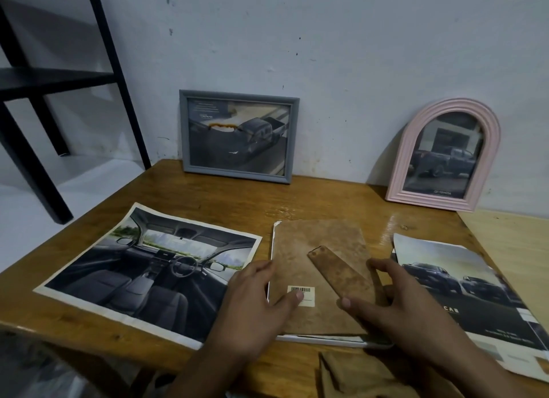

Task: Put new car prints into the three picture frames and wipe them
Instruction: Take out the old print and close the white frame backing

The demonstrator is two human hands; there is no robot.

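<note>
A white picture frame lies face down in the middle of the wooden table, its brown backing board (300, 249) with a stand flap (335, 271) and barcode sticker facing up. My left hand (258, 302) rests on the board's left edge, thumb on the sticker. My right hand (398, 299) presses the board's right side, thumb on the flap. A grey rectangular frame (237, 136) and a pink arched frame (445, 156) lean against the wall, each with a pickup print inside. A car-interior print (148, 272) lies at left.
A car brochure (463, 293) lies at the right beside the face-down frame. A brown cloth (356, 377) sits at the table's (225, 195) near edge. A black shelf unit (59, 79) stands on the floor at the left, beyond the table.
</note>
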